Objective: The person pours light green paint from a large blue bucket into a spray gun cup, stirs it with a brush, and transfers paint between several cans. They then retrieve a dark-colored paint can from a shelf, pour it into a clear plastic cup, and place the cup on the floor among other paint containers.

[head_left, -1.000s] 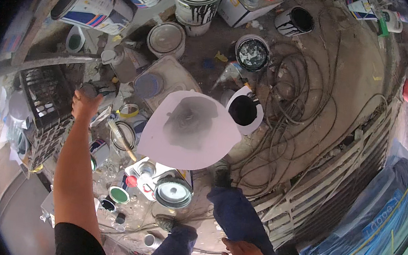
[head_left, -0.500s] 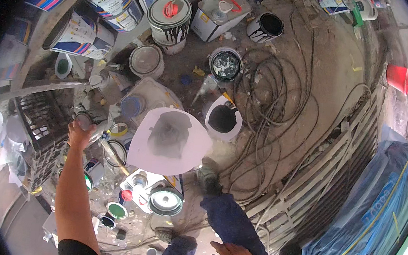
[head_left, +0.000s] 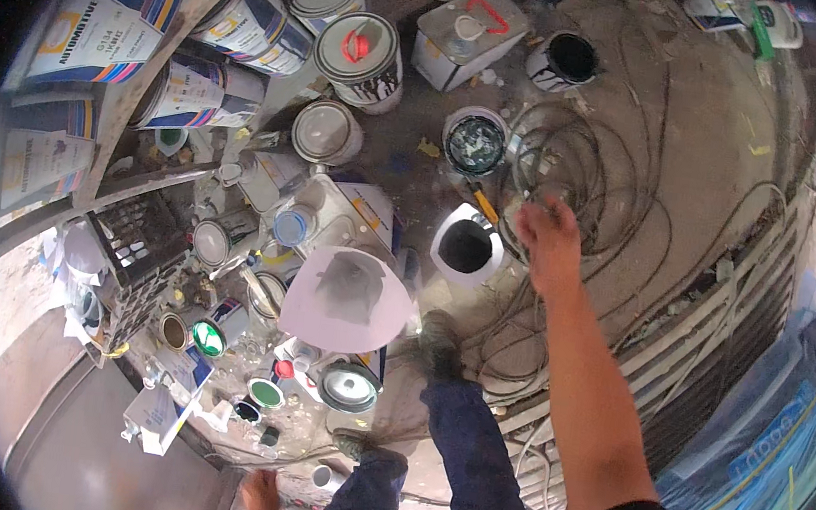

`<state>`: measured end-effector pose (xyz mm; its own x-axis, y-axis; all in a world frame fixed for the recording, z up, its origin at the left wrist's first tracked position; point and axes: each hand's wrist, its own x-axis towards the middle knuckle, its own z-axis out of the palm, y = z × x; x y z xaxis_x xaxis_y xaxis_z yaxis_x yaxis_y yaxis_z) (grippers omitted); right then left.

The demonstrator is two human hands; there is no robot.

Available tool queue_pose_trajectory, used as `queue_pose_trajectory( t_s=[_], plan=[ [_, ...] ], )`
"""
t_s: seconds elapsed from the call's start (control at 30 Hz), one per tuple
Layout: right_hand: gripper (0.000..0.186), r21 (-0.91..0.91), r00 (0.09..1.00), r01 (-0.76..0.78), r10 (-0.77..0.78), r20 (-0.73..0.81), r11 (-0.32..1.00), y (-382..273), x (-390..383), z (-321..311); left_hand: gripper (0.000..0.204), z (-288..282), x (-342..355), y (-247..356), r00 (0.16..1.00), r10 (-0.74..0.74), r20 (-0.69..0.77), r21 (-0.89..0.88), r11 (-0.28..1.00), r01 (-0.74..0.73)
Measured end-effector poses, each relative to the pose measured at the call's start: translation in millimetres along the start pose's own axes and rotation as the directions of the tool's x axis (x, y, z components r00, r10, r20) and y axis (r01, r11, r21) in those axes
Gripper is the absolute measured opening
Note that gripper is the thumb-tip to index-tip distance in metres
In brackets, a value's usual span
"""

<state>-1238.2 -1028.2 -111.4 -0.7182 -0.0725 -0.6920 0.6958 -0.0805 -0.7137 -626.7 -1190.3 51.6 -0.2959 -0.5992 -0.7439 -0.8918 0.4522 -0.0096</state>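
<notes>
My right hand (head_left: 550, 246) reaches over the floor with its fingers apart and nothing visible in them. Just left of it stands a white cup-like holder (head_left: 443, 259) with a dark inside. A yellow-orange handled tool (head_left: 485, 204) lies at its upper rim; its other end is hidden. Beyond is an open tin of dark paint (head_left: 474, 144). My left hand (head_left: 257, 500) hangs low at the bottom edge, blurred, its fingers unclear. Between the cup and the crate, a pale, wide-mouthed paper funnel or cup (head_left: 389, 313) with a grey-stained middle stands above several containers.
Coiled cables or hoses (head_left: 623, 219) cover the floor on the right, next to a slatted metal grating (head_left: 678, 356). Paint cans (head_left: 360, 73) crowd the far left. A black crate (head_left: 137, 244) stands at left, and blue plastic sheeting (head_left: 781, 429) lies at right.
My left hand has left the small round can by the crate and dropped to the bottom edge. My right hand has swung up and forward from my leg to beside the white cup-like holder. The view has shifted.
</notes>
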Motion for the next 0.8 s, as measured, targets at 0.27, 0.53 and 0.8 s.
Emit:
queue_pose_trajectory(
  t_s=[0.27, 0.53, 0.8],
  plan=[
    [0.034, 0.02, 0.953, -0.303, 0.303, 0.006, 0.953, 56.7, 99.7, 46.0, 0.038, 21.7, -116.0, 95.3, 0.915, -0.205, 0.348, -0.482, 0.798, 0.362],
    [0.038, -0.048, 0.993, -0.04, 0.034, -0.117, 0.998, 34.0, 79.2, 45.3, 0.04, 34.6, -105.5, 161.1, 0.936, -0.005, 0.352, -0.52, 0.831, 0.2],
    [0.062, -0.905, 0.865, 0.351, -0.452, 0.217, 0.239, -125.8, -6.4, -7.1, 0.067, 31.1, -154.5, 175.3, 0.864, -0.015, 0.502, -0.351, 0.91, 0.219]
  ],
)
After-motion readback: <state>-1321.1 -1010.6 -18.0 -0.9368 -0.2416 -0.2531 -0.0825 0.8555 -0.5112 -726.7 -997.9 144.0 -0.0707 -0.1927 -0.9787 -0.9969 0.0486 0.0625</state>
